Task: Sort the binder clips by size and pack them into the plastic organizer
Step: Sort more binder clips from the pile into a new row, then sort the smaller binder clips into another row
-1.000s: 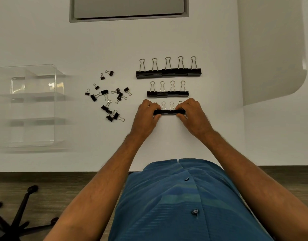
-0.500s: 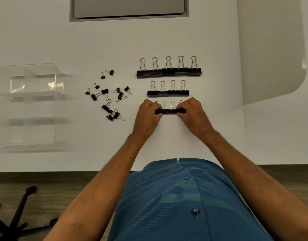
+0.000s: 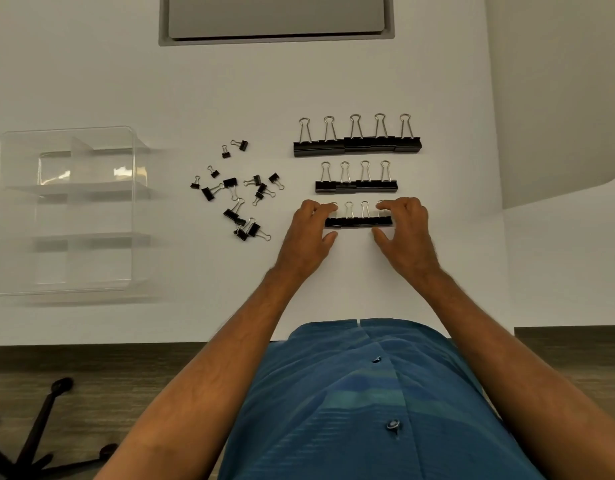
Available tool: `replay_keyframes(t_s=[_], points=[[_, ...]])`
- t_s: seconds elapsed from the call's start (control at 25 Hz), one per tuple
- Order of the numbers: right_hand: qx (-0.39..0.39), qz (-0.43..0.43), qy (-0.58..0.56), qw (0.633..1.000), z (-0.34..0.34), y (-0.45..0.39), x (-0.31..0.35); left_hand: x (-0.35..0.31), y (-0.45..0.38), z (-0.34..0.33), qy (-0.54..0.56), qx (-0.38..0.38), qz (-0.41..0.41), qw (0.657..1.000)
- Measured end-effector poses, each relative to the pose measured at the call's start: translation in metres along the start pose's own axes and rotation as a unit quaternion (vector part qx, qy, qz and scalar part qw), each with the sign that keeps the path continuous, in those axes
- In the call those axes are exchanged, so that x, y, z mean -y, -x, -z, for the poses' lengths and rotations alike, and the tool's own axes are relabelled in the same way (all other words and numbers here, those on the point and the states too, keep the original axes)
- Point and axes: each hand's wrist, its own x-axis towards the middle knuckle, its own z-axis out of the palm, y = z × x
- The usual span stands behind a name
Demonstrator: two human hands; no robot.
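Plainly, from the head view, three rows of binder clips lie sorted on the white bench (image 3: pixel 334 81), each row's long axis running left to right. The large row (image 3: pixel 357 146) lies farthest from the person, the medium row (image 3: pixel 356 186) nearer, and the third row (image 3: pixel 358 221) nearest; every wire handle points away from the person, black bodies toward them. That uniform facing likely keeps each size easy to gather as one block.

The left hand (image 3: pixel 308 233) and the right hand (image 3: pixel 405 233) bracket the third row, fingers resting over its end clips and thumbs spread just below it, apparently squeezing the clips into a tight line. Neither hand curls round a clip; both look relaxed and flat.

Left of the rows, the unsorted pile (image 3: pixel 238 190) of smaller clips lies scattered, handles pointing every way. Farther left stands the clear plastic organizer (image 3: pixel 68 211), its compartments apparently holding no clips, so packing seems not yet begun.
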Motion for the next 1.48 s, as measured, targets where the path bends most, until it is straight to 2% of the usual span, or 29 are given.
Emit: replay_keyframes(t_s=[0.12,0.28,0.6,0.8,1.0,1.2,1.48], points=[[-0.049,-0.007,0.014,0.999,-0.011,0.012,0.021,0.016,0.013,0.023,0.007,0.009,-0.014,1.0],[-0.069,-0.001,0.006,0.998,-0.031,0.016,0.058,0.043,0.032,0.057,-0.004,0.009,-0.029,1.0],[-0.033,0.04,-0.022,0.998,-0.088,0.021,0.137,0.108,0.063,0.111,-0.004,-0.022,-0.021,1.0],[0.009,0.032,-0.049,0.998,-0.119,0.021,0.173,0.142,0.068,0.137,-0.014,-0.043,0.004,0.999],[0.062,0.035,-0.017,0.997,-0.138,0.018,0.185,0.15,0.048,0.143,-0.013,-0.022,-0.008,1.0],[0.051,0.027,-0.004,0.998,-0.142,0.014,0.181,0.148,0.027,0.138,-0.048,0.002,-0.026,0.998],[0.044,0.026,-0.021,0.998,-0.143,0.007,0.179,0.154,0.022,0.133,-0.053,-0.022,-0.022,0.998]])
